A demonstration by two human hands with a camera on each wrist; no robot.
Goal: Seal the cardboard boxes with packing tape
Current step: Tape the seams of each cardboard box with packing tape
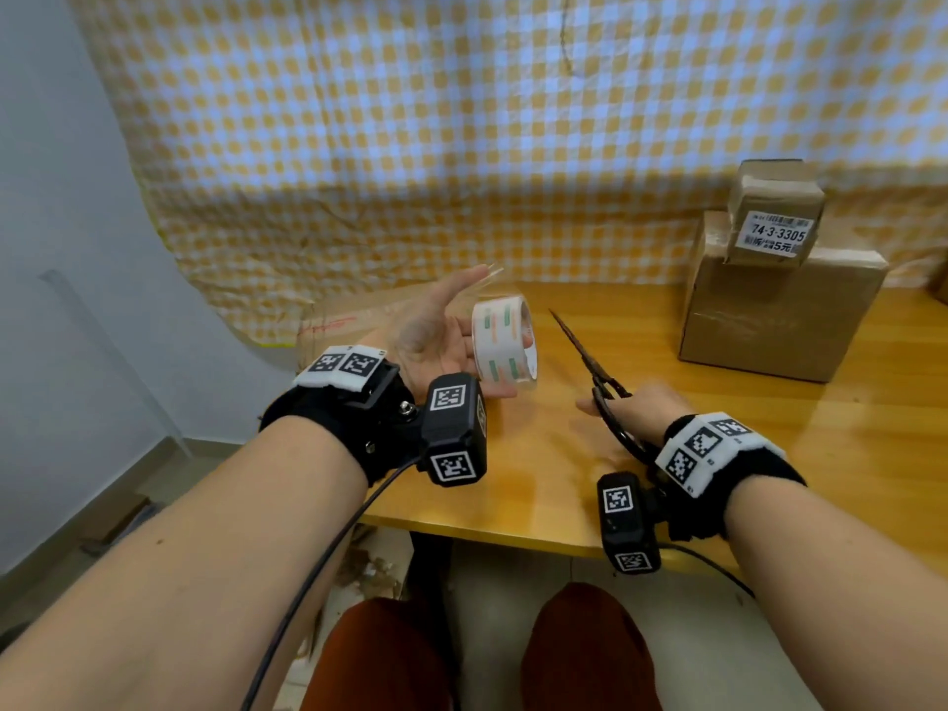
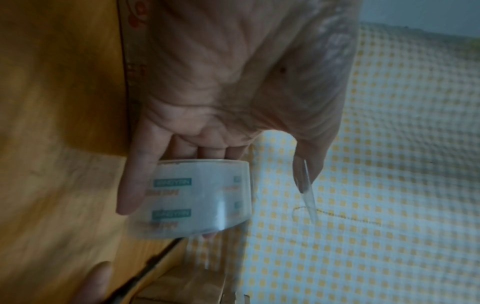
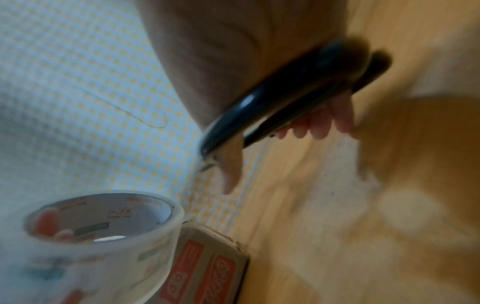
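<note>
Tape roll (image 1: 505,346) threaded on left hand (image 1: 436,331) fingers, thumb lifting its loose end for cutting; right hand (image 1: 636,407) gripping scissors (image 1: 590,361), blades closed, ready.

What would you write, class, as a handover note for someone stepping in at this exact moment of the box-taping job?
Left hand: holds the tape roll, a loose clear strip stuck to the thumb tip.
Right hand: grips the scissors, blades closed, pointing away.
On the table: small labelled box stacked on the larger box, far right; both look taped. A flat box lies behind the left hand.
Left: whether the flat box is sealed cannot be told; likely tape it next.
</note>
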